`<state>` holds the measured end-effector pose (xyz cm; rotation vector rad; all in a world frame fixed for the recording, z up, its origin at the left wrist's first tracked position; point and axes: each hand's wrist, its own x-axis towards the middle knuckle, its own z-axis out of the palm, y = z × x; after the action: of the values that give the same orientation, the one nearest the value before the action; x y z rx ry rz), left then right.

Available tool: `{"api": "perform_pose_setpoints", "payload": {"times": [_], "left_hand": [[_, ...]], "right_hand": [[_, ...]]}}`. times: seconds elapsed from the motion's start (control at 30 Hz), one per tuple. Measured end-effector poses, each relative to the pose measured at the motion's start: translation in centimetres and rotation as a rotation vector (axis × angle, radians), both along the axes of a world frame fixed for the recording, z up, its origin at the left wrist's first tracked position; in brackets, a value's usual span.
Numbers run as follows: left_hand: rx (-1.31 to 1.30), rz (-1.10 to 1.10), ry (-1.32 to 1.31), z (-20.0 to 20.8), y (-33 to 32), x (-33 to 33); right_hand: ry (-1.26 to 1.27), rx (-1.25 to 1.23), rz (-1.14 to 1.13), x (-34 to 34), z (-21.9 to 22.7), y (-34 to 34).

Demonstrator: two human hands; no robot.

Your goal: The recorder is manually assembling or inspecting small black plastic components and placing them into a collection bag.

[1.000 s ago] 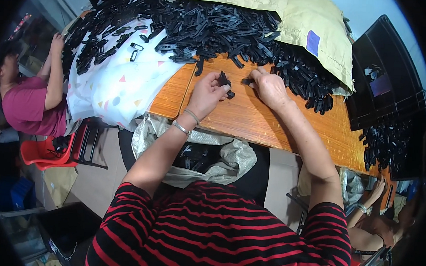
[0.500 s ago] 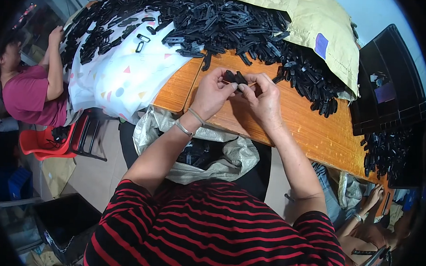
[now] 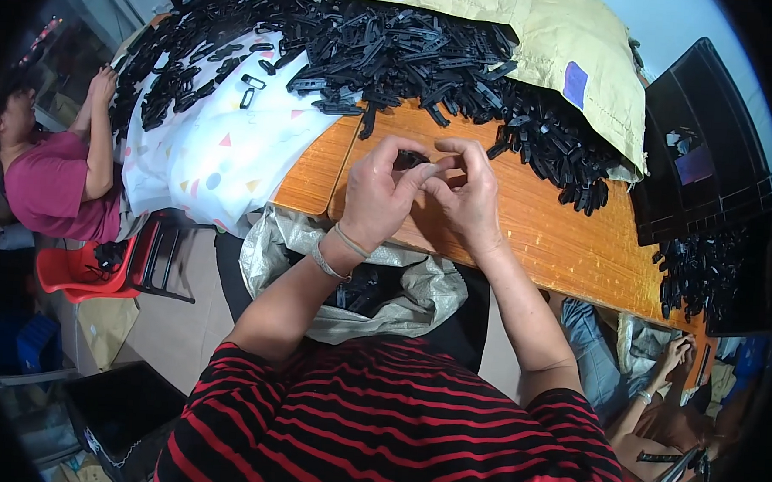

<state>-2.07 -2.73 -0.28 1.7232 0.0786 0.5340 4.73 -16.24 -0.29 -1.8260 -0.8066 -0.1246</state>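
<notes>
Over the wooden table (image 3: 535, 223), my left hand (image 3: 378, 193) is closed on a small black plastic part (image 3: 410, 159), most of which its fingers and thumb hide. My right hand (image 3: 469, 197) meets it from the other side, thumb and curled fingers pressed at the same part. The tips of both hands touch. Just beyond them lies a big heap of similar long black plastic parts (image 3: 404, 54), some spilling onto the bare wood. Whether the held part is one piece or two cannot be made out.
Beige sacks (image 3: 615, 122) lie over the heap's far right. A patterned white sheet (image 3: 207, 153) covers the left table. Below my hands an open woven sack (image 3: 427, 295) holds black parts. A black crate (image 3: 705, 144) stands right. Co-workers sit left and lower right.
My hands have drawn closer together and turned, and the black parts that showed above my fingertips are now mostly covered. The left co-worker's hands shifted slightly.
</notes>
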Motion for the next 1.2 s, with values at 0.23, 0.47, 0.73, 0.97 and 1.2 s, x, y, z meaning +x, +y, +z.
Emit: {"api": "perform_pose_setpoints", "payload": {"times": [0.23,0.47,0.73,0.97,1.2], "left_hand": [[-0.164,0.003,-0.019,-0.1,0.0,0.3],[-0.435,-0.163,-0.022,0.4,-0.5,0.4],[-0.353,-0.053,-0.063,1.1,-2.5,0.3],[-0.215,0.042,-0.122,1.0,-3.2,0.6],[-0.212,0.057,-0.098,1.4,-2.4,0.5]], "right_hand": [[0.142,0.091,0.064,1.1,-1.9,0.3],[-0.128,0.025,-0.081,1.0,-0.5,-0.1],[-0.376,0.027,-0.195,0.2,-0.1,0.2],[-0.545,0.078,-0.247,0.7,-0.6,0.4],[-0.358,0.145,-0.121,1.1,0.4,0.4]]}}
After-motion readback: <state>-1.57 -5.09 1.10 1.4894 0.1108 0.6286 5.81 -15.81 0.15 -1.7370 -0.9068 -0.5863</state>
